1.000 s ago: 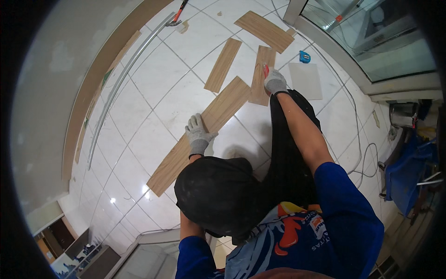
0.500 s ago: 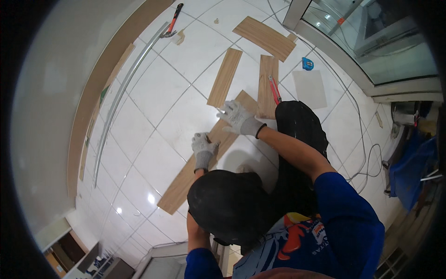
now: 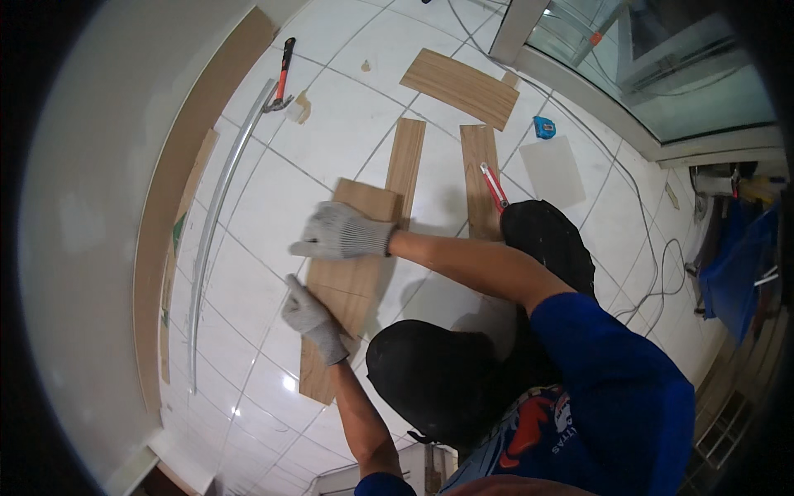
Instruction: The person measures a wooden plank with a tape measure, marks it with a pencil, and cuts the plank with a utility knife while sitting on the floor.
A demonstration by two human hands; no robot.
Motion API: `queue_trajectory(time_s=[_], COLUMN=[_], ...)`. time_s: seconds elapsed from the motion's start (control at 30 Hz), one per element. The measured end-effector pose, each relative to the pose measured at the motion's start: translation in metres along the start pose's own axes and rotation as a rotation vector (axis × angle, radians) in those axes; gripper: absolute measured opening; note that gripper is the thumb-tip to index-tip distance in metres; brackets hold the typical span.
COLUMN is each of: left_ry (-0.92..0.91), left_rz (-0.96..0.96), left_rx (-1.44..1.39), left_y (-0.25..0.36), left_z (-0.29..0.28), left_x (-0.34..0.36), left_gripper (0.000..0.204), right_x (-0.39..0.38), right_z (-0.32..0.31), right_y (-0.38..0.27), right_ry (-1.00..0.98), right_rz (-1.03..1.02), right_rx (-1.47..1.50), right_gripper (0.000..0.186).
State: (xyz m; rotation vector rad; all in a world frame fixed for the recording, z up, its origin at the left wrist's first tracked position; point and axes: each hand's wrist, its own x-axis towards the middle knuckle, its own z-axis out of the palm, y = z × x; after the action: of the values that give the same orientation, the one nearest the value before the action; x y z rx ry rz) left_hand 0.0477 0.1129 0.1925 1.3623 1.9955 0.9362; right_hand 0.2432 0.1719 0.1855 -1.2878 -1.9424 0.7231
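A long wood-look plank lies aslant in front of me, its far part seemingly raised from the floor, with a thin line across its face. My gloved left hand grips its left edge lower down. Across the upper part reaches my gloved right hand, slightly blurred, its fingers closed over the left edge. Behind the plank lies a narrower plank piece, partly covered by it. Further right, a red utility knife rests on another plank piece, beside my knee.
A wide plank piece lies farther off, with a blue tape measure and a pale sheet to its right. A hammer and a long metal strip lie along the left wall. A cable runs past the glass door.
Both hands have moved left with the plank, which has turned steeper and come up at its far part. My right hand now reaches across it.
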Motion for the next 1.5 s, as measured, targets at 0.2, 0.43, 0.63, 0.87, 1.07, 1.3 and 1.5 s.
queue_trajectory(time_s=[0.2,0.43,0.63,0.87,1.07,1.3,1.5], left_ry=[0.220,0.287,0.150,0.219,-0.002,-0.595,-1.076], left_rz=[0.021,0.594,0.346,-0.159,0.247,0.549,1.663], left_rx=[-0.475,-0.122,0.145,0.196,-0.200,-0.268,0.169], left_y=[0.159,0.043,-0.014,0.068,0.239,0.551,0.730], left_z=[-0.028,-0.154,-0.210,-0.142,-0.137,-0.103,-0.179], left_x=[0.034,0.158,0.074,0.010,0.046,-0.033,-0.133], left_gripper=[0.068,0.063,0.062,0.070,0.062,0.047,0.014], right_x=[0.071,0.091,-0.025,-0.146,-0.021,0.022,0.027], right_z=[0.031,-0.072,-0.233,-0.304,-0.338,-0.415,-0.589], right_y=[-0.081,-0.013,0.135,0.189,0.031,-0.225,-0.339], right_ry=[0.243,0.021,-0.361,0.191,-0.139,-0.368,0.025], right_rz=[-0.038,-0.224,0.062,0.326,0.448,0.945,0.762], right_rx=[0.652,-0.518,-0.734,-0.401,0.268,1.231,1.481], right_gripper=[0.026,0.029,0.029,0.036,0.049,0.063,0.063])
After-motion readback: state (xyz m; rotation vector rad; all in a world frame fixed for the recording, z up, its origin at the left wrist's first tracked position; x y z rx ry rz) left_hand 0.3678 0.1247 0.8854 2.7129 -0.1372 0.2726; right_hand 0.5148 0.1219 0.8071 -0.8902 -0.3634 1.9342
